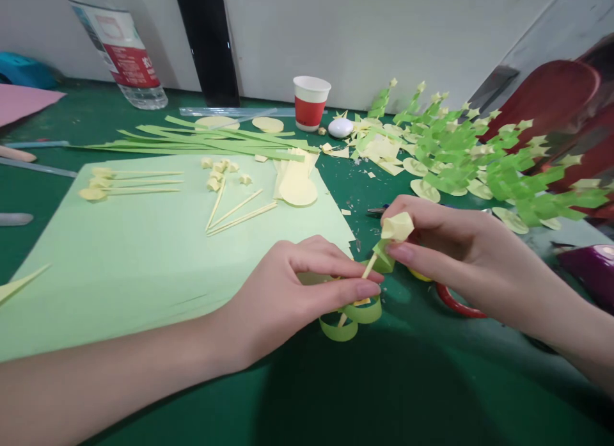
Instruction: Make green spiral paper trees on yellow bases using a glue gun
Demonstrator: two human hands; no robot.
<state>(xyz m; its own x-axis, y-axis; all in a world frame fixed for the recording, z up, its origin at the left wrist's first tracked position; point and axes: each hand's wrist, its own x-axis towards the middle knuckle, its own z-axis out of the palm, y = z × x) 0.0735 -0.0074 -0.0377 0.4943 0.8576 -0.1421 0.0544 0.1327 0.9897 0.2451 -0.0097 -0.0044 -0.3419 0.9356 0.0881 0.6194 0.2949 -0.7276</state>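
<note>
Pinching the stick (369, 265) above the table (201, 407), the left hand (288, 286) is steadying it while the right hand (446, 241) is gripping beside the star (398, 227), seemingly winding the green strip (367, 313), calling for even tension.

The right hand (446, 236) partly hides a red loop (455, 303), perhaps scissors.

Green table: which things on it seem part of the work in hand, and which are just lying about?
Likely part of the work:
- star-topped stick, between left hand and right hand
- green paper strips
- small paper stars
- loose sticks
- leafy paper stems

Probably just lying about:
- water bottle
- phone
- paper cup
</note>
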